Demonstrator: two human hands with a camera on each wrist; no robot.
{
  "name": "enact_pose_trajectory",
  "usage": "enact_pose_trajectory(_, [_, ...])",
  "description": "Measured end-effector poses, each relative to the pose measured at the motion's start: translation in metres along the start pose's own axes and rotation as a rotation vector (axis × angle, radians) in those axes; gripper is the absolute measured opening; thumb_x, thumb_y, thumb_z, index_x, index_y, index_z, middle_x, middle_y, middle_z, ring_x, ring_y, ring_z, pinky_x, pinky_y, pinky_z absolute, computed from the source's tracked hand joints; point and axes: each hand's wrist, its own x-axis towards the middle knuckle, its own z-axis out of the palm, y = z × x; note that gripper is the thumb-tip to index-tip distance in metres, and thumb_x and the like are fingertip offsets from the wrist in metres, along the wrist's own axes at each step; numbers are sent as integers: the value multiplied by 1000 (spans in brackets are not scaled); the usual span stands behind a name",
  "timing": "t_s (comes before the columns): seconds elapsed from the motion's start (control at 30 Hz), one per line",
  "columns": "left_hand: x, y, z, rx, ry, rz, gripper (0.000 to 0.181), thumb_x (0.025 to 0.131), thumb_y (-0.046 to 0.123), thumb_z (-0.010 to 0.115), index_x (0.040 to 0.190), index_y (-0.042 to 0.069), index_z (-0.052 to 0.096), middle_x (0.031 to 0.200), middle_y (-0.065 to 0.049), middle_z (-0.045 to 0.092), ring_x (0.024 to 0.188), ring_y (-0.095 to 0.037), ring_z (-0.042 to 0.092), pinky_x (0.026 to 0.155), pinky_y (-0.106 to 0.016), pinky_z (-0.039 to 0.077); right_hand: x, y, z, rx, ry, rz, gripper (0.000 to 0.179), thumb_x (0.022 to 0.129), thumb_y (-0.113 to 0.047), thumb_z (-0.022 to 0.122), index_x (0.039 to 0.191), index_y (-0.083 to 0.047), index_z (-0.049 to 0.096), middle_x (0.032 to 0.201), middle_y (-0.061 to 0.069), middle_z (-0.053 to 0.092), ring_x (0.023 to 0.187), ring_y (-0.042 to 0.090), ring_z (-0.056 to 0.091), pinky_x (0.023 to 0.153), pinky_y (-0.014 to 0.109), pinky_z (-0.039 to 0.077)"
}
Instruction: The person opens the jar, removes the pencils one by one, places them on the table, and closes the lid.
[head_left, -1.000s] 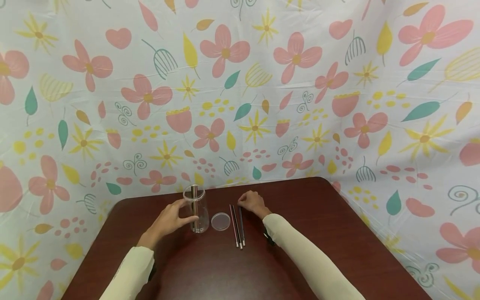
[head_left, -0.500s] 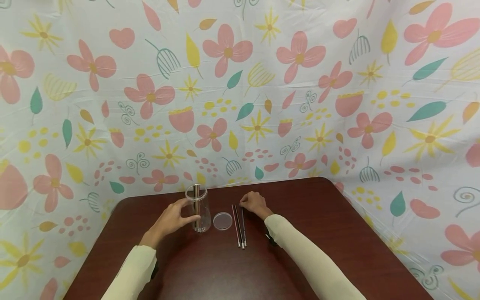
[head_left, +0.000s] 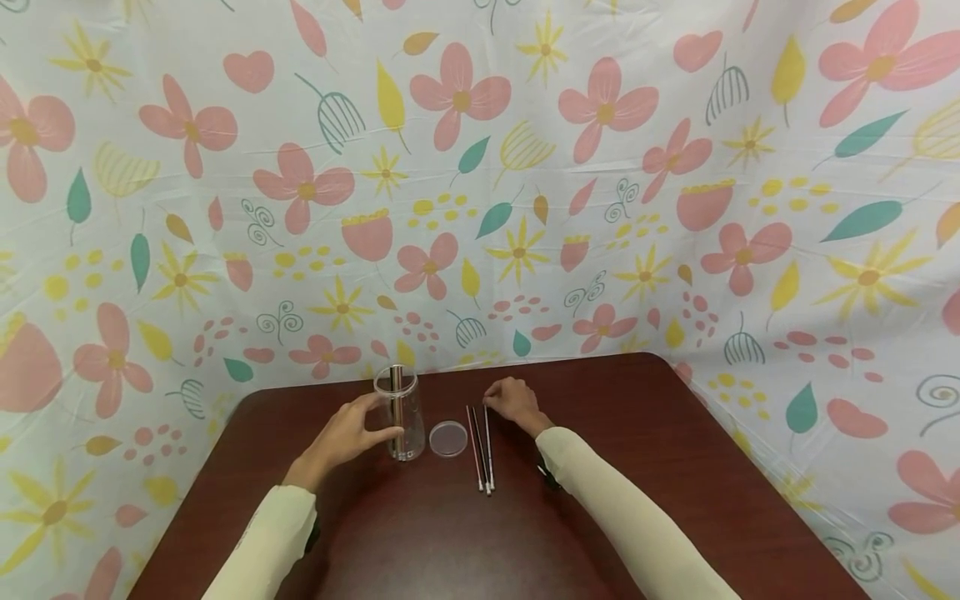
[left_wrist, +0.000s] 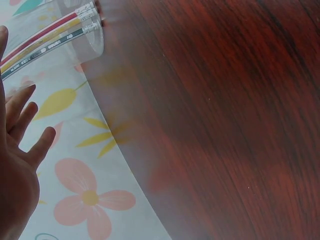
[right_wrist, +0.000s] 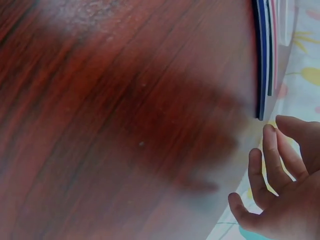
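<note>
A clear jar (head_left: 408,417) stands upright at the table's back left. It holds pencils; red, yellow and dark green pencils (left_wrist: 55,45) show in the left wrist view, erasers down. My left hand (head_left: 342,435) grips the jar's side, thumb in front and fingers behind. Three pencils lie side by side to the right: a blue pencil (right_wrist: 260,60), a dark pencil (right_wrist: 270,75) and a pink pencil (right_wrist: 274,30). Close to the blue pencil's far end is my right hand (head_left: 515,405). Its fingers are loosely bent and hold nothing; a small gap shows in the right wrist view.
A round clear lid (head_left: 448,438) lies flat between the jar and the loose pencils. The dark red-brown table (head_left: 420,533) has rounded back corners. Behind it hangs a flowered cloth (head_left: 480,208), close to the table's back edge.
The head view has shifted slightly, so everything sits a little farther right in it. Both hands, the jar and the pencils stay about where they were on the table.
</note>
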Motion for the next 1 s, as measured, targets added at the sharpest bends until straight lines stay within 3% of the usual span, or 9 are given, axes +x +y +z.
enact_pose_trajectory(0.2, [0, 0, -1, -3, -4, -6, 67, 73, 57, 76, 129, 28, 55, 127, 5, 59, 119, -19, 56, 96, -47, 46, 5, -10, -6, 32, 23, -46, 13, 87, -28, 71, 95, -19, 75, 89, -2, 73, 78, 14, 68, 67, 34, 55])
enact_pose_trajectory(0.53, [0, 1, -2, 2, -17, -19, 68, 74, 56, 76, 131, 28, 53, 129, 3, 58, 120, -20, 55, 97, -48, 46, 16, -58, -26, 71, 33, -189, 20, 89, -36, 68, 99, -21, 75, 92, -6, 72, 82, 6, 67, 68, 27, 54])
enact_pose_trajectory(0.7, [2, 1, -3, -2, -21, -27, 66, 75, 52, 77, 131, 27, 54, 129, 3, 58, 120, -21, 55, 97, -49, 45, 18, -82, -37, 75, 38, -227, 19, 91, -35, 66, 100, -21, 75, 89, -7, 73, 77, 5, 66, 62, 24, 52])
enact_pose_trajectory(0.83, [2, 3, -4, -4, -26, -27, 66, 75, 51, 78, 131, 26, 54, 128, 3, 59, 120, -21, 55, 97, -49, 45, 18, -92, -43, 80, 47, -269, 19, 91, -33, 66, 100, -19, 75, 88, -5, 73, 73, 5, 65, 56, 23, 51])
enact_pose_trajectory(1.0, [1, 4, -4, -1, -34, -22, 66, 75, 52, 77, 131, 28, 54, 128, 3, 59, 120, -20, 55, 97, -49, 45, 18, -103, -47, 51, 55, -329, 21, 91, -33, 67, 100, -17, 75, 88, -5, 73, 73, 4, 66, 60, 21, 51])
